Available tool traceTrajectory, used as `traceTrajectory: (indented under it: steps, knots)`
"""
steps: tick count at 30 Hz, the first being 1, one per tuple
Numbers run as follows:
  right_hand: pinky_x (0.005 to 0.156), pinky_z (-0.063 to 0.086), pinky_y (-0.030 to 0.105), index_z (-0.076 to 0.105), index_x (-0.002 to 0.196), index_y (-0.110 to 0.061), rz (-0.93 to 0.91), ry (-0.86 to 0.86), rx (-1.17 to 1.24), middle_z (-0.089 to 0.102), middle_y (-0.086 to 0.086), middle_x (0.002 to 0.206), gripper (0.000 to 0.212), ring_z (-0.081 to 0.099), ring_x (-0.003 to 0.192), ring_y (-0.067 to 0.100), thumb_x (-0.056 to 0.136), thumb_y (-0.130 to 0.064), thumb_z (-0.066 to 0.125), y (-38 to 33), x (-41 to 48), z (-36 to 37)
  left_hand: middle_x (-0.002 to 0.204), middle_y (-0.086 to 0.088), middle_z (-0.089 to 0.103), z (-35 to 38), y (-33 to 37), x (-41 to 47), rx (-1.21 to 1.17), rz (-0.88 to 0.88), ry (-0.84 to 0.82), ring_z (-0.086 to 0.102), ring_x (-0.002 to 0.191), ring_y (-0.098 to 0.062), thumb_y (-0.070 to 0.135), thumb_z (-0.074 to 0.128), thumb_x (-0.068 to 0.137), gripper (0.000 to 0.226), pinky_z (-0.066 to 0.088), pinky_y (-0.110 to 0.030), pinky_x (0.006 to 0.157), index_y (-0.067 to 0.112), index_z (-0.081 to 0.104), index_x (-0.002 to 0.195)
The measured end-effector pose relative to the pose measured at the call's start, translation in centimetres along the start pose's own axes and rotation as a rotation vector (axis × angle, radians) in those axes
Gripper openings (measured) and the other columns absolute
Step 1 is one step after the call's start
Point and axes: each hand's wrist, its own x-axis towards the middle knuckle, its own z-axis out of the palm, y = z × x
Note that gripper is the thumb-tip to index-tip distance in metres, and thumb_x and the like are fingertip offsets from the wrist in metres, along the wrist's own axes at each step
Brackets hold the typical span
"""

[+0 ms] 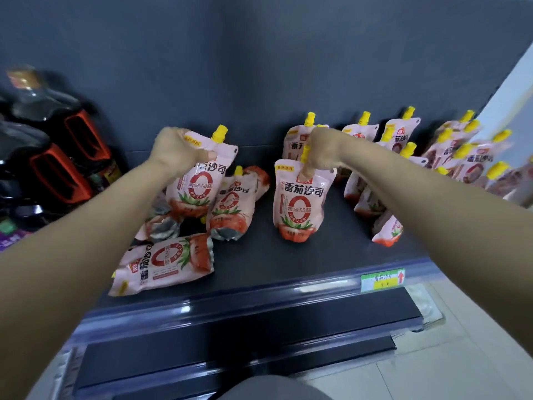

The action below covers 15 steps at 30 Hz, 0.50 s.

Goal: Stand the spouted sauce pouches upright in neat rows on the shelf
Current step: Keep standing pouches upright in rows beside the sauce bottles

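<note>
Pink tomato-sauce pouches with yellow spout caps stand and lie on a dark shelf. My left hand grips the top left corner of one pouch, holding it tilted above a loose heap. My right hand pinches the top of an upright pouch at mid-shelf, next to its spout. Another pouch lies flat near the front edge, and a leaning one rests beside the held pouch. Several pouches stand in rows at the right, partly hidden by my right forearm.
Large dark bottles with orange handles crowd the shelf's left end. A green price tag sits on the shelf's front rail. A lower dark shelf juts out below, with pale floor tiles at the right.
</note>
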Motion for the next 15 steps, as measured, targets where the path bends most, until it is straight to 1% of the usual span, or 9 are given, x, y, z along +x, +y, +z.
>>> traceTrajectory:
  steps: [1,2,3,4,5,7,9,12,15]
  knots:
    - [0.055,0.035,0.022,0.055,0.081,-0.008,-0.013,0.022,-0.018,0.045,-0.003,0.073,0.022,0.047,0.072,0.021,0.082,-0.021,0.073,0.5,0.2,-0.1,0.071,-0.003,0.062,-0.2,0.2,-0.5,0.005,0.015,0.024,0.056,0.067,-0.021,0.019,0.082,0.068,0.027,0.044,-0.028,0.059,0.017,0.056,0.062]
    - [0.064,0.038,0.024,0.061,0.099,-0.005,-0.017,0.048,-0.045,0.048,0.000,0.083,0.026,0.047,0.081,0.021,0.083,-0.023,0.072,0.9,0.5,-0.2,0.068,-0.004,0.061,-0.4,0.5,-1.1,0.007,0.030,0.052,0.054,0.065,-0.021,0.019,0.082,0.068,0.032,0.042,-0.028,0.057,0.018,0.052,0.058]
    - [0.071,0.039,0.026,0.062,0.114,-0.002,-0.006,0.056,-0.090,0.049,0.004,0.090,0.040,0.047,0.085,0.022,0.083,-0.026,0.071,1.4,1.0,-0.2,0.068,-0.006,0.060,-0.5,0.8,-1.5,-0.005,0.041,0.079,0.054,0.064,-0.021,0.019,0.082,0.068,0.036,0.042,-0.029,0.057,0.018,0.048,0.056]
    - [0.075,0.042,0.028,0.062,0.119,0.000,-0.003,0.075,-0.122,0.053,0.008,0.094,0.047,0.050,0.087,0.024,0.082,-0.028,0.071,1.9,1.3,-0.2,0.067,-0.006,0.061,-0.5,1.1,-1.9,-0.033,0.059,0.108,0.054,0.062,-0.021,0.019,0.082,0.068,0.039,0.042,-0.029,0.057,0.017,0.046,0.054]
    - [0.079,0.045,0.029,0.063,0.120,-0.001,-0.002,0.090,-0.139,0.058,0.011,0.100,0.049,0.055,0.091,0.027,0.082,-0.029,0.071,2.4,1.6,-0.1,0.062,-0.003,0.061,-0.5,1.6,-2.4,-0.069,0.074,0.132,0.054,0.057,-0.018,0.019,0.082,0.068,0.041,0.042,-0.026,0.054,0.017,0.044,0.053]
    - [0.087,0.048,0.030,0.063,0.123,-0.004,-0.009,0.102,-0.143,0.062,0.014,0.117,0.049,0.060,0.107,0.031,0.081,-0.029,0.072,3.4,2.2,0.1,0.043,0.011,0.056,-0.2,2.8,-3.5,-0.137,0.094,0.147,0.051,0.041,-0.004,0.017,0.081,0.069,0.043,0.039,-0.017,0.044,0.018,0.042,0.051]
    - [0.089,0.048,0.031,0.063,0.124,-0.006,-0.013,0.108,-0.112,0.061,0.015,0.121,0.051,0.059,0.113,0.032,0.079,-0.029,0.074,4.2,2.3,0.1,0.035,0.014,0.053,0.5,4.2,-4.7,-0.168,0.108,0.113,0.047,0.032,0.001,0.014,0.080,0.070,0.042,0.036,-0.013,0.037,0.017,0.043,0.052]
    - [0.090,0.047,0.032,0.060,0.127,-0.005,-0.028,0.101,-0.062,0.061,0.013,0.114,0.054,0.058,0.114,0.032,0.080,-0.029,0.074,5.0,2.1,-0.3,0.036,0.012,0.054,2.5,6.4,-6.6,-0.160,0.123,0.031,0.048,0.032,0.001,0.009,0.079,0.071,0.038,0.035,-0.010,0.036,0.016,0.046,0.053]
    - [0.097,0.046,0.035,0.061,0.127,-0.005,-0.064,0.099,-0.014,0.061,0.015,0.124,0.048,0.057,0.116,0.032,0.085,-0.028,0.069,5.5,1.6,-0.8,0.046,0.005,0.052,5.1,7.6,-7.9,-0.163,0.131,-0.036,0.044,0.038,-0.005,0.013,0.082,0.068,0.039,0.034,-0.017,0.042,0.016,0.048,0.049]
